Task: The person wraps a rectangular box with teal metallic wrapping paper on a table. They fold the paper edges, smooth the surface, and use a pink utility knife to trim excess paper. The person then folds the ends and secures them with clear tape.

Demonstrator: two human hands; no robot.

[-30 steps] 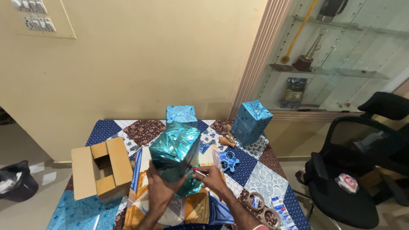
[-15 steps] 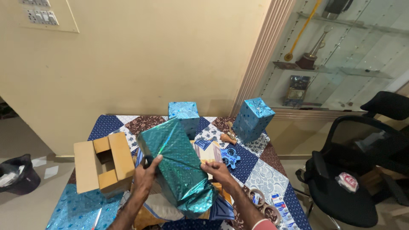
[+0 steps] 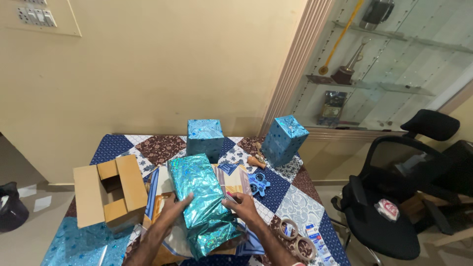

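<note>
The teal foil-wrapped parcel [image 3: 199,197] lies flat on the patchwork tablecloth [image 3: 290,202] in front of us, its long side running away from us and its near end bunched in loose, crinkled paper. We see the left hand [image 3: 170,214] pressed against the parcel's left flank, fingers spread and laid on the wrapping rather than closed around it. The right hand [image 3: 244,207] rests at the parcel's right edge, fingers curled together; a small red-tipped thing shows just at the fingertips, too small for us to tell what it is or whether it is gripped.

Under and around the parcel we make out sheets of patterned paper [image 3: 231,180] in orange and blue. To the left an open cardboard box [image 3: 111,192] stands on the table, flaps up, near the left hand but apart from it. Farther back stand two wrapped gifts: a shiny blue cube [image 3: 204,138] behind the parcel, and a darker blue box with stars [image 3: 285,139], tilted, toward the right corner. Between that box and the parcel we note a blue tape dispenser [image 3: 258,183] and a small wooden-handled tool [image 3: 255,161]. Near the table's right front edge lie two rolls of tape [image 3: 295,236]. A black office chair [image 3: 399,207] stands to the right of the table, before a glass cabinet [image 3: 384,64].
</note>
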